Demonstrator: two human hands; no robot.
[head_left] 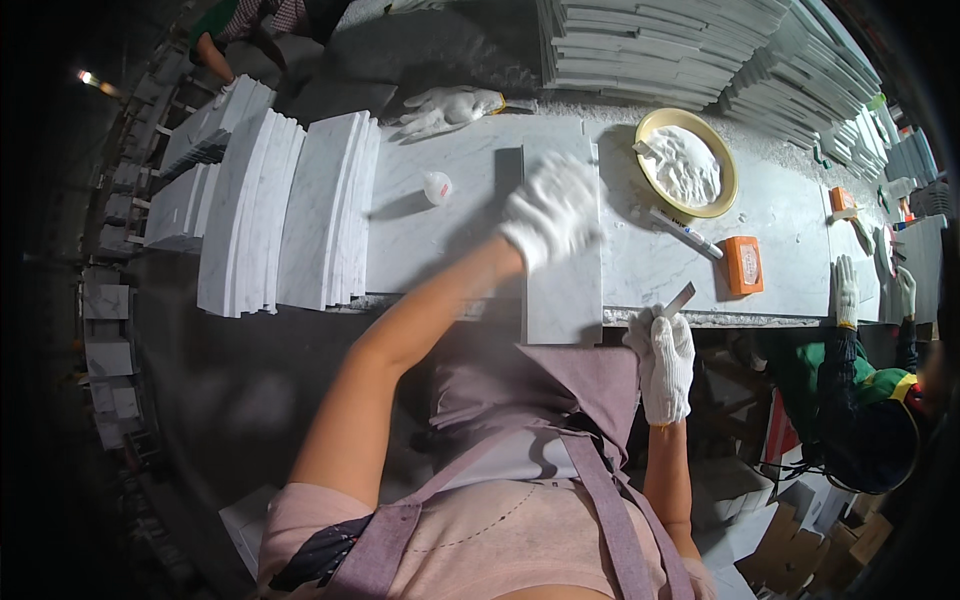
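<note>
A long pale marble-look slab (563,305) lies crosswise on the worktable, its near end jutting over the front edge. Over its far half is my left hand (553,212) in a white knit glove, its fingers smeared by motion. Lower and to the right, my right hand (668,368), also gloved, is closed round a small flat metal blade (680,299) that points up and away. A yellow bowl (733,182) with white paste or powder (685,168) stands beyond it. Between bowl and right hand lie a white marker pen (690,236) and an orange box (744,265).
Left of the slab are a small white bottle (437,188) and stacked slabs (330,210). A loose white glove (450,108) lies at the back. Tall slab piles (650,45) rise behind. A co-worker (850,400) is at the right, another person (250,20) at the far left.
</note>
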